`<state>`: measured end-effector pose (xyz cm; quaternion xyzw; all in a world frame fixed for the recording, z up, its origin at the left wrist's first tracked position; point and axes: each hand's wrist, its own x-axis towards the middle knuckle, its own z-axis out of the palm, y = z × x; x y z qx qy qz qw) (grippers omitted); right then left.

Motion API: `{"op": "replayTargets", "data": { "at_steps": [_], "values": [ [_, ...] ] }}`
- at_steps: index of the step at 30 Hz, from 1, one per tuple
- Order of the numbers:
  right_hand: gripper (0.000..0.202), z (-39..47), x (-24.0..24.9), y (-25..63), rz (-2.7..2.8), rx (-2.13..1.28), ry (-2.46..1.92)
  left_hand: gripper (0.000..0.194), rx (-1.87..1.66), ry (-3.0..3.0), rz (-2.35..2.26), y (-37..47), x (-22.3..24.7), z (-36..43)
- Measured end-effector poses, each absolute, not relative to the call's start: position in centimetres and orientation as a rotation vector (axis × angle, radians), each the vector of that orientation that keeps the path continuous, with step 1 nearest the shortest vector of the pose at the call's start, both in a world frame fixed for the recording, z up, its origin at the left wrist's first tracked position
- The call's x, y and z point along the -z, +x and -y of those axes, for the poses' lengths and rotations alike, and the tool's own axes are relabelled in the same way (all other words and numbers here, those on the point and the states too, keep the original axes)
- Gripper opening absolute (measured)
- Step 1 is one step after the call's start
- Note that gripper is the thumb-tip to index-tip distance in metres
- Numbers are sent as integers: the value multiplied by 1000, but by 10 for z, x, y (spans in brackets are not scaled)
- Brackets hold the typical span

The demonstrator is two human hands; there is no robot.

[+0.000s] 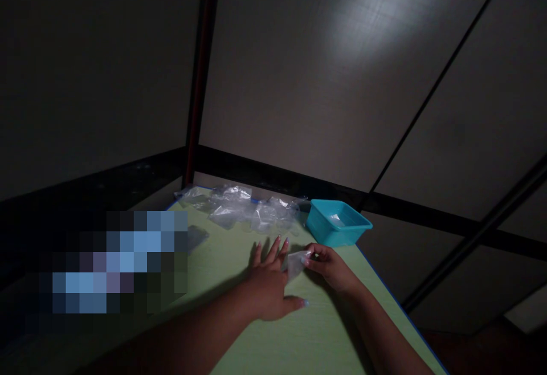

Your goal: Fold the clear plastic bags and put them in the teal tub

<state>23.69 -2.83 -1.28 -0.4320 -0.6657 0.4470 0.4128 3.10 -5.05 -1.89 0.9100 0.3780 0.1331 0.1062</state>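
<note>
My left hand (271,289) lies spread on the green table (265,346), its fingers apart and its thumb stretched to the right. Beside it, my right hand (331,269) pinches the corner of a small clear plastic bag (296,265) between thumb and fingers. The bag's left edge meets the fingers of my left hand. Just beyond my right hand stands a turquoise basket (335,232) with a small piece of clear plastic (336,219) inside.
Several clear plastic bags (231,207) are strewn along the table's far edge. Another flat bag (196,239) lies at the left side. A blurred-out patch covers the lower left. Panelled walls (290,90) rise behind the table.
</note>
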Motion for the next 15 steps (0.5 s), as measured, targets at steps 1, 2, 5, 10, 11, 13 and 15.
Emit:
{"op": "replayTargets", "data": {
  "at_steps": [1,2,5,10,11,13,15],
  "values": [
    [24,29,12,238,1674,-1125,-1088,81,-401,2679,-1104,30,18,50],
    [24,29,11,239,1671,-1131,-1084,83,-417,2674,-1095,29,17,49],
    [25,30,11,239,1666,-1183,-1067,86,-515,2638,-1100,27,12,46],
    [30,30,13,239,1691,-1277,-1064,59,-897,2486,-1198,30,5,42],
    [30,29,13,239,1703,-1277,-1067,52,-982,2454,-1202,31,4,41],
    [31,29,14,240,1720,-1265,-1075,43,-1120,2400,-1182,33,4,38],
    [30,29,14,241,1731,-1257,-1088,34,-1204,2345,-1155,33,5,34]
  ]
}}
